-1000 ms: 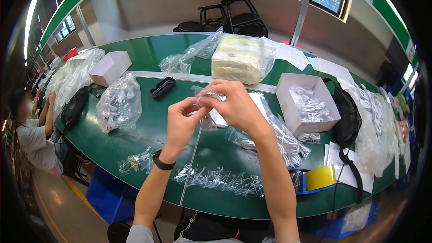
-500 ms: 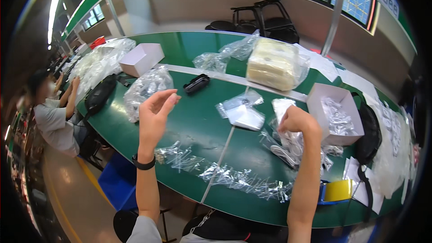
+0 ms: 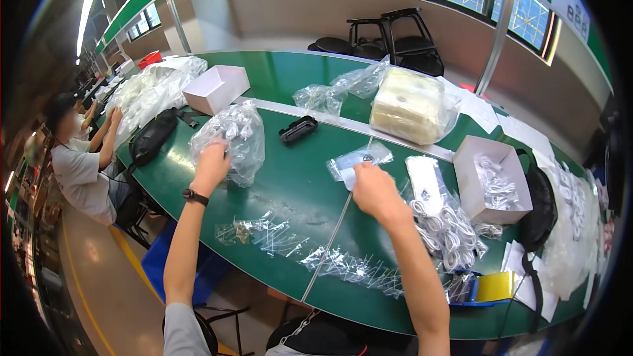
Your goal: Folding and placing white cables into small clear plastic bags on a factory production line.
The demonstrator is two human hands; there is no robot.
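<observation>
While a small clear bag (image 3: 345, 162) lies on the green table (image 3: 290, 191) near the seam, right hand (image 3: 381, 190) is at its near edge, fingertips bunched; can't tell if they pinch it. Left hand (image 3: 212, 166) is at the near left side of a large clear bag (image 3: 245, 146) with white pieces inside, finger closure unclear. Dark case (image 3: 299, 130) between the bags, farther back. Coiled white cables (image 3: 450, 237) right of right hand, open white box (image 3: 467, 181) beyond them, holding more cables. Thin silvery strips (image 3: 310, 254) scattered along the near side.
</observation>
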